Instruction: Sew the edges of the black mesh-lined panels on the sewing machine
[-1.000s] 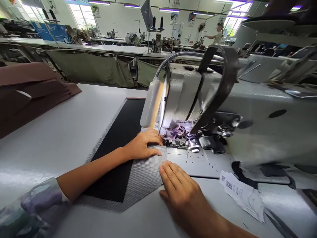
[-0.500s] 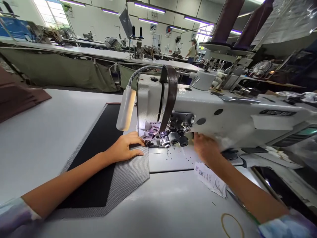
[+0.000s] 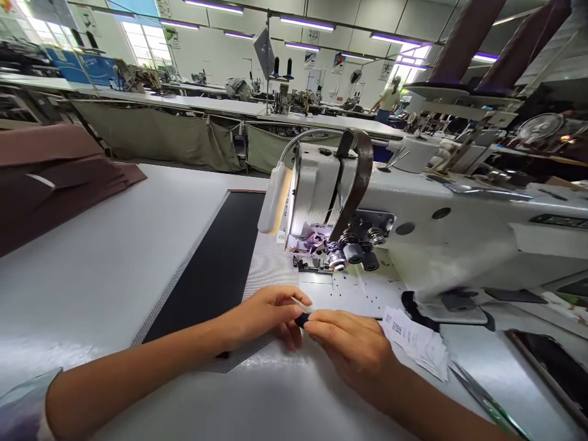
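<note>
In front of the sewing machine (image 3: 321, 190), my left hand (image 3: 271, 315) and my right hand (image 3: 353, 343) meet fingertip to fingertip. A small black piece (image 3: 302, 320) shows between them, pinched by both; its kind is mostly hidden by the fingers. Beneath my left hand and forearm lies a panel of grey mesh fabric (image 3: 271, 263) with a large black layer (image 3: 211, 257) on it. The mesh edge reaches the presser foot (image 3: 312, 263), just beyond my hands.
Brown panels (image 3: 59, 177) are piled at the left. On the right lie paper labels (image 3: 416, 337), scissors (image 3: 487, 395) and a phone (image 3: 551, 367). A lamp (image 3: 275, 199) hangs beside the machine head. Thread cones (image 3: 468, 43) stand above; a person (image 3: 389, 101) is far behind.
My left hand has come off the fabric by the presser foot, and my right hand has come out from under the machine arm. They now meet around the black piece. The view has swung left.
</note>
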`<state>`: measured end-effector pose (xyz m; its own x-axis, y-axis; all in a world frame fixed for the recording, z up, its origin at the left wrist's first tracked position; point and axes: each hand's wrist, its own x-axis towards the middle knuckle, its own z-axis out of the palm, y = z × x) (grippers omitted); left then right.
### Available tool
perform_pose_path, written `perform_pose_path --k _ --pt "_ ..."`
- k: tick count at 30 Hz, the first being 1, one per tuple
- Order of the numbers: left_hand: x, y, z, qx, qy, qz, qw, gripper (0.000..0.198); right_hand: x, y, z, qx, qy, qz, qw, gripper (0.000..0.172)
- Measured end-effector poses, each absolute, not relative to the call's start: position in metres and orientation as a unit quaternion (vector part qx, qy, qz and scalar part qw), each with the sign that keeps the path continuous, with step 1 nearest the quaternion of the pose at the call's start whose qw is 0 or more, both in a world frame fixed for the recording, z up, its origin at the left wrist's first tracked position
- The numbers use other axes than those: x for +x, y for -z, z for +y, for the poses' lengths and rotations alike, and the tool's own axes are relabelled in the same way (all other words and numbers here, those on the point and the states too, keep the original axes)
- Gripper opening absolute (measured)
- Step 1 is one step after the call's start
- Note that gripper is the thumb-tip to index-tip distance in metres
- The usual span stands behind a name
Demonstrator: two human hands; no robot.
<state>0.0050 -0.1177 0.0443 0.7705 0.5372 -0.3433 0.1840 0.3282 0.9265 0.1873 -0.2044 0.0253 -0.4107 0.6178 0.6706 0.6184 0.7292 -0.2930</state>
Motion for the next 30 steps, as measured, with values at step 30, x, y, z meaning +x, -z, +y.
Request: perform_pose_path --k 30 --pt "0.018 -0.036 -0.067 0.697 -0.173 0.459 0.524 0.014 0.177 -0.004 -0.135 -0.567 -0.225 -0.621 0.492 0.021"
